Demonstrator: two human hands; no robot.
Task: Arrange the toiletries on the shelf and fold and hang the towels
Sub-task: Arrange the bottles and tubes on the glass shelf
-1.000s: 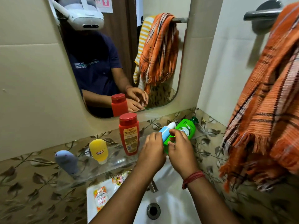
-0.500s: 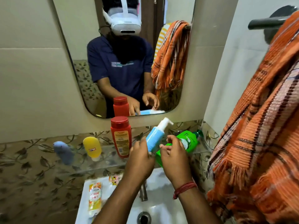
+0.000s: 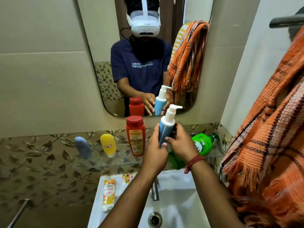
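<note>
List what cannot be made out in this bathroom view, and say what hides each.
Head view:
- Base of the blue-and-white pump bottle: covered by the left hand and right hand.
- Green pump bottle label: partly behind the right hand.
- Orange checked towel: cut off by the right edge.
- Red bottle label: too small.

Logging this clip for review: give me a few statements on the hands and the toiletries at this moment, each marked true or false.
1. Both hands hold the blue pump bottle. True: left hand and right hand grip it.
2. The red bottle lies on its side. False: it stands upright on the glass shelf.
3. The green bottle is right of the hands. True.
4. The yellow bottle sits in the sink. False: it is on the shelf.
</note>
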